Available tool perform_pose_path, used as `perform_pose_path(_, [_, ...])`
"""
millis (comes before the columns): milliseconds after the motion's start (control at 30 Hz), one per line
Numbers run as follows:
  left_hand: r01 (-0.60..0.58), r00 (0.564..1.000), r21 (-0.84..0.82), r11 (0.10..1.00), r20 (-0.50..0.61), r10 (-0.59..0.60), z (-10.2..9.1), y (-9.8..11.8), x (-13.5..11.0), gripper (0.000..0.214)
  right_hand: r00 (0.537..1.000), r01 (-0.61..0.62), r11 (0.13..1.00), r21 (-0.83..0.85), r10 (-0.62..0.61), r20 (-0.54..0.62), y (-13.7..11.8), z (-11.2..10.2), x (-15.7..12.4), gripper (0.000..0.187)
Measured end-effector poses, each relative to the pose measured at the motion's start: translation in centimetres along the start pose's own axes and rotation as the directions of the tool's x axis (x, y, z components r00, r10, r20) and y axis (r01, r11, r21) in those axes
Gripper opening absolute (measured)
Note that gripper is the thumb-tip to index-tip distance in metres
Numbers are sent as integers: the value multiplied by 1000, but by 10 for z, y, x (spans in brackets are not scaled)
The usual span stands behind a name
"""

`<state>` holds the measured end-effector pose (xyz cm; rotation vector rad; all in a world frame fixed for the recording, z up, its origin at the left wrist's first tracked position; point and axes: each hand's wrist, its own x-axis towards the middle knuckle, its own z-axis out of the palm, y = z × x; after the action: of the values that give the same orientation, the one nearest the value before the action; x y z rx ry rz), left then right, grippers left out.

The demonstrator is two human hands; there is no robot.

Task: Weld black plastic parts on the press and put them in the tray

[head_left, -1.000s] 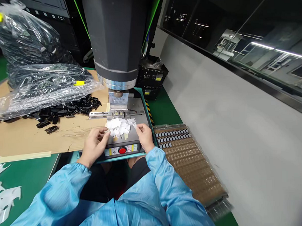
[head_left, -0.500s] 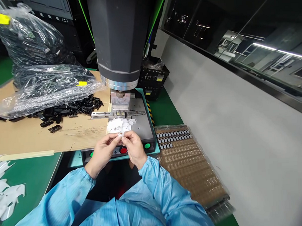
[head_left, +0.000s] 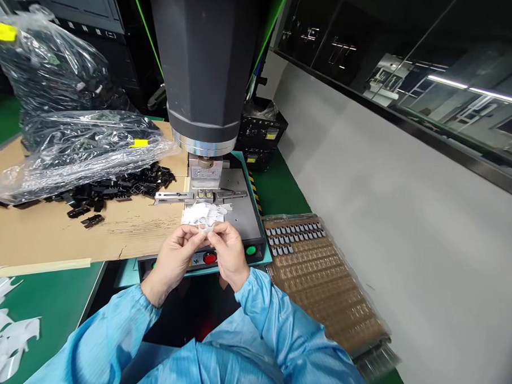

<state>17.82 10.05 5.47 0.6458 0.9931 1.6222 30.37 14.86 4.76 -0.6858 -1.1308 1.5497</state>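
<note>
While the blue sleeves [head_left: 113, 328] reached forward from the lower edge of the view, the two bare hands met in front of the machine, fingertips nearly together. The left hand [head_left: 173, 260] pinched one side of a small white piece [head_left: 205, 229] between thumb and fingertips, and the right hand [head_left: 229, 254] pinched the other side the same way, so both were closed down to a narrow grip. The piece was largely covered by the fingers, and its exact outline could not be told.

It was held just in front of a heap of white pieces [head_left: 197, 213] on the machine's metal plate [head_left: 242, 215]. Behind the heap stood a metal fixture [head_left: 171, 197], beneath the large dark machine head [head_left: 204, 70]. Below the hands, a red button [head_left: 209, 258] showed on the front panel, with a green button [head_left: 250, 250] to its right.

To the left, black parts [head_left: 115, 189] lay scattered on cardboard [head_left: 143, 228], in front of clear plastic bags [head_left: 64, 81] filled with dark contents. More white sheets [head_left: 10, 338] lay on the green desk [head_left: 57, 297] at the lower left. To the right of the machine, a clear tray [head_left: 320, 291] held rows of grey pieces [head_left: 298, 234] at its far end.
</note>
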Motion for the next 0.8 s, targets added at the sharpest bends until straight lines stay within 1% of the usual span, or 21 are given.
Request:
perform_pose_path(67, [-22, 999, 54, 998, -41, 24, -8, 5, 10, 42, 999, 34, 992, -122, -36, -21, -1, -9, 7, 26])
perform_pose_path(100, [-50, 996, 113, 992, -73, 59, -14, 8, 18, 43, 997, 60, 975, -214, -67, -26, -2, -15, 13, 23])
perform_pose_path(133, [-85, 989, 202, 976, -100, 107, -22, 11, 27, 45, 994, 95, 941, -324, -107, -21, -3, -22, 20, 21])
perform_pose_path(167, [-120, 981, 319, 940, -110, 163, -30, 15, 37, 46, 988, 136, 885, -446, -155, -6, -5, -29, 30, 18])
perform_pose_path(200, [-148, 971, 451, 880, -102, 216, -38, 19, 49, 46, 979, 178, 804, -567, -203, 19, -6, -37, 40, 16])
perform_pose_path(267, [-192, 954, 688, 700, -36, 298, -53, 24, 73, 45, 956, 244, 601, -761, -279, 87, -8, -49, 64, 15])
perform_pose_path(333, [-258, 930, 825, 502, 72, 360, -62, 25, 96, 44, 939, 282, 413, -866, -305, 161, -5, -55, 88, 19])
perform_pose_path(400, [-342, 894, 881, 327, 198, 403, -65, 21, 116, 42, 932, 303, 277, -912, -288, 222, 1, -54, 107, 27])
perform_pose_path(467, [-395, 863, 898, 194, 290, 415, -62, 14, 132, 43, 928, 319, 174, -932, -256, 270, 10, -50, 122, 33])
perform_pose_path(533, [-404, 852, 907, 120, 325, 410, -55, 5, 144, 42, 924, 338, 90, -937, -223, 311, 18, -45, 131, 36])
perform_pose_path(633, [-388, 859, 920, 50, 341, 383, -47, -5, 156, 38, 917, 367, -3, -930, -164, 362, 25, -38, 138, 36])
perform_pose_path(700, [-369, 865, 929, -16, 350, 359, -44, -8, 160, 37, 916, 381, -53, -923, -114, 385, 24, -36, 139, 36])
perform_pose_path(800, [-366, 869, 919, -145, 393, 301, -40, -4, 159, 38, 913, 395, -115, -911, -56, 403, 18, -33, 138, 36])
